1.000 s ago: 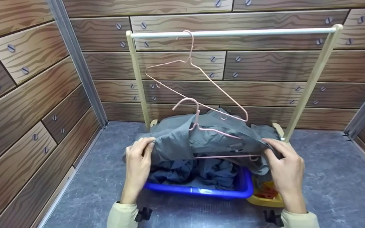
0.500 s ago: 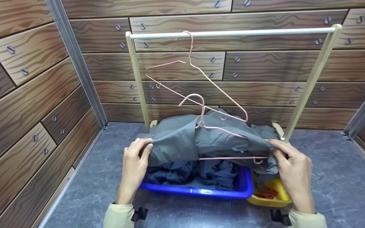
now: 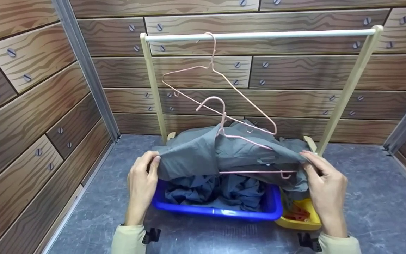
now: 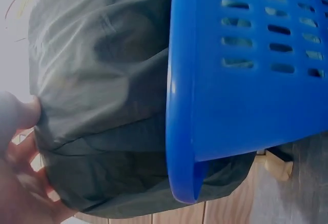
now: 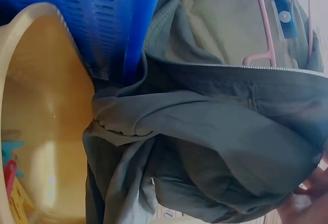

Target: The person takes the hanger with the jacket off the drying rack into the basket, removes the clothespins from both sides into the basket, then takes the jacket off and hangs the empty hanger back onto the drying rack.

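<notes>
A grey-green zip jacket (image 3: 189, 155) is spread between my two hands above a blue basket (image 3: 217, 212). My left hand (image 3: 142, 181) pinches its left shoulder between thumb and fingers. On the other side my right hand (image 3: 326, 187) pinches the right shoulder edge. Inside the jacket sits a pink hanger (image 3: 223, 120), its hook standing up out of the collar; the left arm of the hanger is covered by cloth. The right wrist view shows the zip edge (image 5: 246, 67) and a label (image 5: 285, 17) inside the jacket.
Another pink hanger (image 3: 236, 92) hangs from the white rail (image 3: 277, 35) of a wooden-legged rack behind. Dark blue clothes (image 3: 241, 192) fill the basket. A yellow basket (image 3: 296, 225) with coloured clothes pegs (image 3: 299, 213) stands at its right. Plank-patterned walls (image 3: 30, 116) enclose the floor.
My left hand has moved left, my right hand slightly right, stretching the jacket wider. The hanger in it has risen, and its hook sits higher.
</notes>
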The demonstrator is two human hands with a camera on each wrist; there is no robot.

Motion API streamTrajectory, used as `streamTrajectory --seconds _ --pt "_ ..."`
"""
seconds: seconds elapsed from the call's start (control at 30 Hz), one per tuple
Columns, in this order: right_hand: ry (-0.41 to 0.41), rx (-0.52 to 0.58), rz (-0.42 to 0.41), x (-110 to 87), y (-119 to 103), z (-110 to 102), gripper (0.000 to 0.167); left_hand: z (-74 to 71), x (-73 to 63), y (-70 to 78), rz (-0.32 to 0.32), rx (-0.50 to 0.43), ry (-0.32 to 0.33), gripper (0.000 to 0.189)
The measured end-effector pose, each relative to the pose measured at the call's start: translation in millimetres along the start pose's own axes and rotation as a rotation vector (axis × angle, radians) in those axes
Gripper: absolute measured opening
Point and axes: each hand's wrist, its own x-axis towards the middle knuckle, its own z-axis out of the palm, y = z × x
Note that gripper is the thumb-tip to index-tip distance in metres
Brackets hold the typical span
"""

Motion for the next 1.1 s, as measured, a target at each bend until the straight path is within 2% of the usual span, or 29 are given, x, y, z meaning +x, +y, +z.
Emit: streamTrajectory --seconds 0.13,0.37,0.57,0.77,0.93,1.03,1.1 --pt "0.030 0.016 0.011 0.2 -0.4 0.6 0.023 -1.9 1.0 -0.7 0.020 -0.017 0.058 0.006" --pt "0.127 -0.086 0.063 -2.0 0.6 5.8 0.014 -2.4 0.9 0.9 0.049 -0.019 0.107 0.006" --pt "0.109 -0.150 0.159 -4.4 3.4 8.5 0.018 -1.8 0.5 1.7 0.067 -0.032 0.107 0.005" --pt "0.053 -0.155 0.273 -6.1 5.8 8.7 0.021 -3.1 1.7 1.9 0.088 -0.049 0.112 0.005" --pt "0.051 -0.085 0.280 -4.0 8.0 7.2 0.017 -4.5 2.1 -0.5 0.080 -0.061 0.109 0.006" --pt "0.066 0.026 0.295 -0.3 9.5 4.1 0.014 -5.2 2.8 -2.6 0.075 -0.063 0.112 0.006" --pt "0.072 0.165 0.354 2.9 10.6 2.1 0.013 -5.5 3.6 -3.9 0.071 -0.062 0.112 0.007"
